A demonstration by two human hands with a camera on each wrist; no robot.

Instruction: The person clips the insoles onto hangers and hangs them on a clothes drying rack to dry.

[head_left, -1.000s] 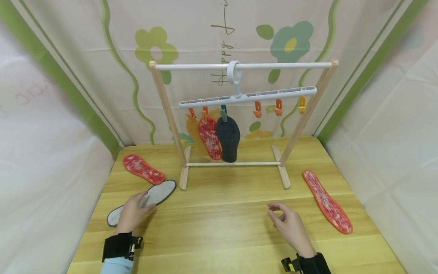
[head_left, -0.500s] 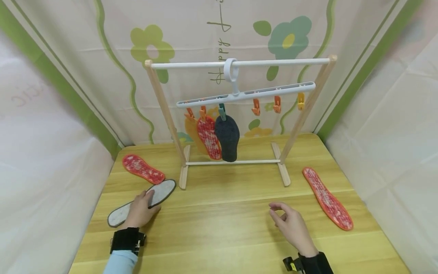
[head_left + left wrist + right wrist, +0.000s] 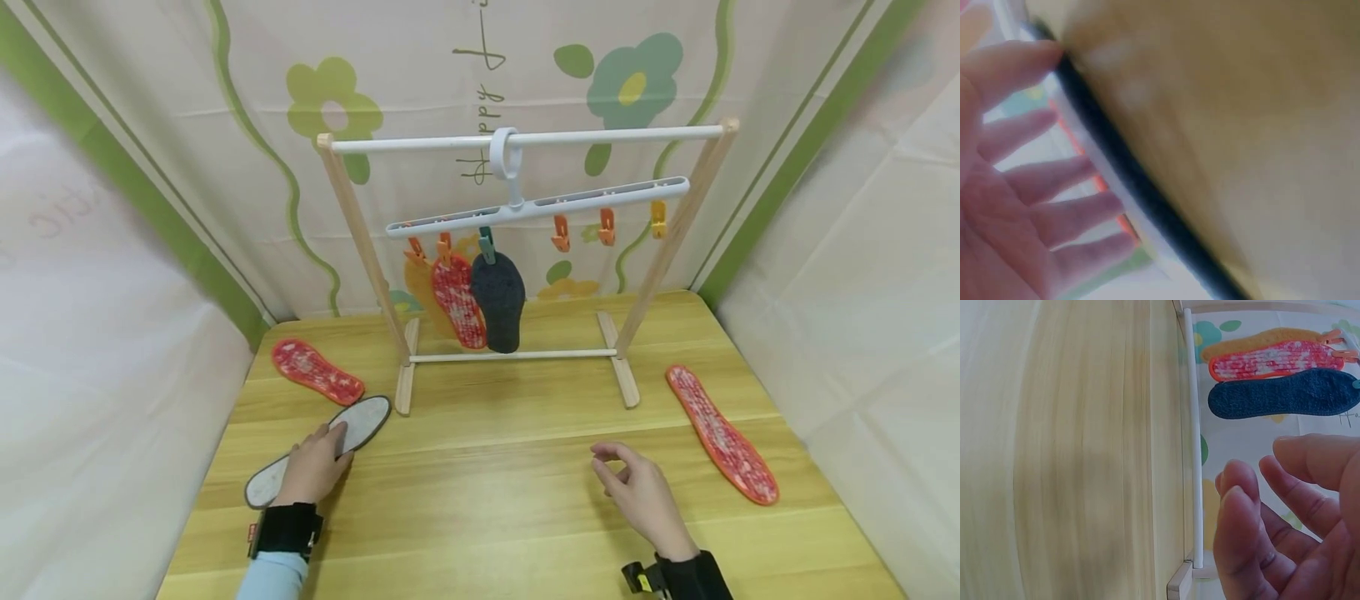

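My left hand point(image 3: 318, 454) lies flat on a grey insole with a dark rim point(image 3: 363, 419) at the table's front left. In the left wrist view the fingers point(image 3: 1054, 219) look straight against the insole's dark edge point(image 3: 1129, 175), blurred. My right hand point(image 3: 611, 468) hovers over the bare wood right of centre, fingers point(image 3: 1285, 519) loosely curled and holding nothing. One red patterned insole point(image 3: 317, 372) lies behind the grey one, another point(image 3: 722, 433) at the right.
A wooden drying rack with a white rail point(image 3: 600, 133) stands at the back of the table point(image 3: 487, 508). Its clip hanger point(image 3: 600, 193) holds an orange point(image 3: 418, 287), a red point(image 3: 457, 304) and a dark insole point(image 3: 498, 304). Cloth walls close three sides.
My left hand has slid a little further up along the grey insole. The right hand has barely shifted.
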